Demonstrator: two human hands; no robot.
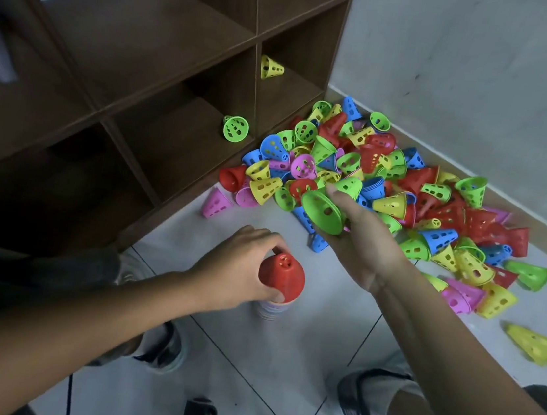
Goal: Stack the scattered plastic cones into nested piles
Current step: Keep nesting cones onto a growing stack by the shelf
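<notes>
Nearest the lens, two bare forearms reaching forward over grey sneakers (158,348) planted on pale floor tiles (280,363). Left hand (241,265) curled around the top of a nested stack (277,290), fingertips pinching the tip of its uppermost red cone (282,275); beneath that cone, only thin multicoloured rims of the lower ones showing, the whole stack standing upright on the floor between the feet and the shelf. Right hand (361,238) stretched further out, palm turned sideways, thumb and fingers gripping a green cone (323,211) with its wide mouth facing the camera, held just above the near edge of the loose heap. Behind it, a large pile of scattered cones (388,187) in red, yellow, green, blue and pink, perforated with small holes, lying at every angle and spread along the foot of the grey wall (487,78). Stragglers apart from the heap: a pink cone (214,204) on its side by the shelf corner, a yellow cone (534,344) lying alone at the far right. To the left, a dark brown wooden shelf unit (146,53) with open compartments; a lime green cone (236,128) on its side in the lower middle compartment, a yellow one (271,68) tipped over in the compartment above and to the right. At the bottom edge, a small dark wheel-like object (200,414), too indistinct to identify.
</notes>
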